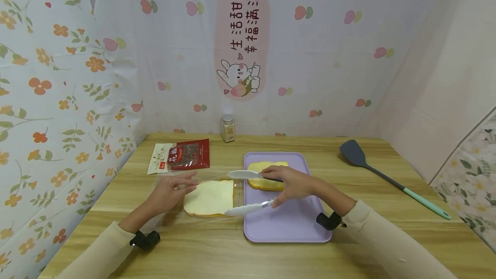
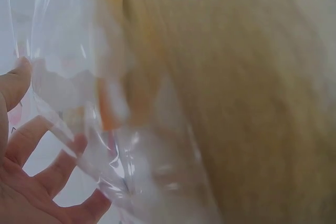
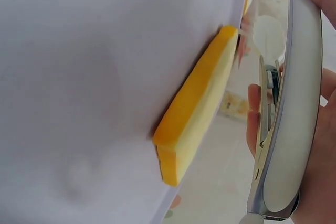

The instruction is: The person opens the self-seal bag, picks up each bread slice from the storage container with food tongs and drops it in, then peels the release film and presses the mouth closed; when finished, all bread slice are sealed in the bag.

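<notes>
My left hand (image 1: 172, 190) holds the edge of a clear plastic bag (image 2: 131, 177) between thumb and fingers. A slice of bread (image 1: 209, 197) lies flat on the table by that hand; film covers at least part of it, and its orange crust shows blurred through the plastic in the left wrist view. My right hand (image 1: 296, 184) grips kitchen tongs (image 3: 294, 103) with white tips. The tongs are spread wide, their tips at the slice's right end; contact with it cannot be told. Another bread slice (image 3: 197, 108) lies on the purple tray (image 1: 286, 227), partly behind the right hand.
Two seasoning packets, one red (image 1: 190, 154) and one cream (image 1: 159, 158), lie at the back left. A small spice jar (image 1: 228, 129) stands at the back edge by the curtain. On the right lies a dark spatula (image 1: 353, 153) with a mint handle.
</notes>
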`<act>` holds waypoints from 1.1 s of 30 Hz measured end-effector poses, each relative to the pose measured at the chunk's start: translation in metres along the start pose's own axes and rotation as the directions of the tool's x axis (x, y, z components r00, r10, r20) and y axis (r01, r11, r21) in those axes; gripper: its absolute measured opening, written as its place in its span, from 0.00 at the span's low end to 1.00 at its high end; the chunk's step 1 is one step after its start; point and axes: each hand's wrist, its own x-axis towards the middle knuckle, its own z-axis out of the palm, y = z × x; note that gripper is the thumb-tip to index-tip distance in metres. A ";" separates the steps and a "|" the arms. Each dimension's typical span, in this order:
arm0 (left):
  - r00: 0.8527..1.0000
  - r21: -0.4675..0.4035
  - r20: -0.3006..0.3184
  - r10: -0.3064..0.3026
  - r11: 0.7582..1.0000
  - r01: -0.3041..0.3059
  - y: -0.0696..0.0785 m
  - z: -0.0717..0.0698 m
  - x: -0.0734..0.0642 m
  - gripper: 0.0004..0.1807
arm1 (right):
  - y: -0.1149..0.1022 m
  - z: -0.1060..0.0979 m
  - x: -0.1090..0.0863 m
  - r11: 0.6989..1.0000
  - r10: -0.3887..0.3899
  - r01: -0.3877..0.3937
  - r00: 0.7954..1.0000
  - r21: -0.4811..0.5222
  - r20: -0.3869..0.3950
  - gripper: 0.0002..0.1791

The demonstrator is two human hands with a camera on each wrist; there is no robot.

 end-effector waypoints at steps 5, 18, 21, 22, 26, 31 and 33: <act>1.000 0.005 0.007 -0.015 1.000 0.015 0.000 0.000 0.000 0.10 | 0.003 -0.003 -0.009 1.000 -0.001 0.000 1.000 -0.023 -0.030 0.51; 1.000 -0.016 0.009 0.005 1.000 -0.005 0.001 0.000 0.001 0.10 | 0.025 -0.018 -0.038 0.998 0.026 -0.030 0.996 -0.055 -0.080 0.50; 1.000 -0.023 0.012 -0.003 1.000 0.003 0.001 0.000 0.000 0.10 | 0.032 -0.022 -0.044 0.996 0.034 -0.041 0.996 -0.084 -0.088 0.50; 1.000 -0.022 0.014 -0.005 1.000 0.005 0.001 0.000 0.000 0.10 | 0.033 -0.023 -0.045 0.995 0.042 -0.049 0.995 -0.084 -0.090 0.50; 1.000 -0.015 0.019 -0.001 1.000 0.001 0.001 0.000 -0.001 0.10 | 0.040 -0.028 -0.049 0.994 0.056 -0.065 0.993 -0.087 -0.102 0.51; 1.000 -0.004 0.028 0.002 1.000 -0.002 0.002 0.000 -0.001 0.10 | 0.047 -0.034 -0.051 0.990 0.080 -0.091 0.991 -0.103 -0.106 0.52; 1.000 0.003 0.030 0.001 1.000 -0.001 0.002 0.000 -0.001 0.10 | 0.049 -0.037 -0.052 0.989 0.089 -0.100 0.991 -0.109 -0.103 0.51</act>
